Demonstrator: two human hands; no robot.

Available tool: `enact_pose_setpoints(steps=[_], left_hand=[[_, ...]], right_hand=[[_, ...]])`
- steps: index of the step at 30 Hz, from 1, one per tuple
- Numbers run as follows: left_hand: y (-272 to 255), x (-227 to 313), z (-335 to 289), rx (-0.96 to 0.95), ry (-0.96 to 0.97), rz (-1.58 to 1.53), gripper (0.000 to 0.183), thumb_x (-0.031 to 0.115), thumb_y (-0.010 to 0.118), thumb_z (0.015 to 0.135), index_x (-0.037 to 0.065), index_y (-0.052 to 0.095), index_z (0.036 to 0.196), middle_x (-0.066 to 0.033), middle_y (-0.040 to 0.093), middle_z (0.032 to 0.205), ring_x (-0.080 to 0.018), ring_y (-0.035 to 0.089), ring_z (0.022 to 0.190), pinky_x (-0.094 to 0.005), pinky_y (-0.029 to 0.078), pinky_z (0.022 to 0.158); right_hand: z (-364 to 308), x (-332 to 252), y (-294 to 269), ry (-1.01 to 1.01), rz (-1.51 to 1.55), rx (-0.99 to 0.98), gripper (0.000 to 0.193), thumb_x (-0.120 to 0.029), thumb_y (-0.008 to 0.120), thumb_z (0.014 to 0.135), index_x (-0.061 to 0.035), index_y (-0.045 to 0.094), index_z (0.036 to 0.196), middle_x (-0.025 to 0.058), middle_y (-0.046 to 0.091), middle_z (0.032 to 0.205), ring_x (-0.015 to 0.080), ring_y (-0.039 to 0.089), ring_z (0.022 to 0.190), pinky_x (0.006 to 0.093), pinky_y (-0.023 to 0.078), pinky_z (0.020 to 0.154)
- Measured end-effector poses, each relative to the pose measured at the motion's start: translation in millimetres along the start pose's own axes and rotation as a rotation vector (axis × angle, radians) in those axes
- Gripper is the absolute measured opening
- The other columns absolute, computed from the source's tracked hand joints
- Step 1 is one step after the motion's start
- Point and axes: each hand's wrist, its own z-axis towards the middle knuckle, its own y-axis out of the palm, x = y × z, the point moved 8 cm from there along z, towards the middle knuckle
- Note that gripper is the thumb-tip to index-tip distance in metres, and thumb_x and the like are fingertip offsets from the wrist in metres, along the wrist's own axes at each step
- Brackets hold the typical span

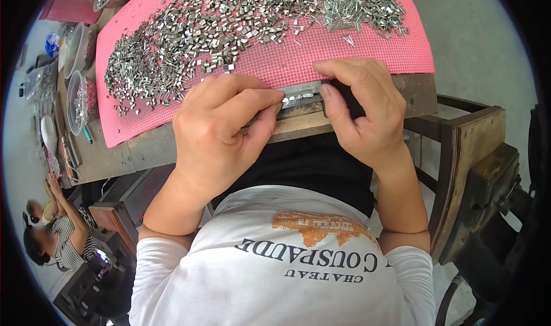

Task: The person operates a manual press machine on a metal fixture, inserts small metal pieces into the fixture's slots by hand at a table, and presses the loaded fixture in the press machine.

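A narrow grey metal bar (302, 95) lies at the table's near edge between my hands, with a row of small shiny metal pieces (298, 100) along it. My left hand (221, 122) is closed in a pinch at the bar's left end; the fingertips hide what they hold, if anything. At the other end, my right hand (367, 102) curves round with thumb and forefinger apart. Its thumb tip touches the bar's right end, and the forefinger reaches over the pink mat (281, 59). Many loose small metal blocks (201, 33) are heaped on the mat beyond.
Thin metal pins (341, 10) lie among the blocks at far right. Clear plastic tubs (74, 102) stand left of the mat, near a teal-handled tool (87, 134). Dark machinery (488, 194) stands at right. Other people (63, 234) sit at far left.
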Motion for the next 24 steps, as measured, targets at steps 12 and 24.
enact_pose_setpoints(steps=[12, 24], left_hand=[[10.0, -25.8, 45.2, -0.103, -0.114, -0.116, 0.014, 0.016, 0.082, 0.086, 0.006, 0.082, 0.096, -0.0099, 0.072, 0.080, -0.0230, 0.069, 0.063, -0.0328, 0.055, 0.060], [28.7, -13.4, 72.2, -0.116, -0.022, 0.276, 0.014, 0.024, 0.078, 0.086, 0.011, 0.078, 0.083, -0.0070, 0.073, 0.080, -0.0298, 0.072, 0.070, -0.0415, 0.057, 0.061]], right_hand=[[20.0, 21.9, -14.0, 0.070, -0.359, -0.061, 0.016, -0.008, 0.075, 0.086, -0.0101, 0.072, 0.101, 0.0033, 0.069, 0.101, 0.0256, 0.063, 0.101, 0.0398, 0.046, 0.089], [17.2, 40.7, -29.1, 0.054, -0.325, -0.024, 0.012, -0.005, 0.074, 0.086, -0.0091, 0.072, 0.097, 0.0029, 0.068, 0.095, 0.0244, 0.063, 0.098, 0.0391, 0.047, 0.087]])
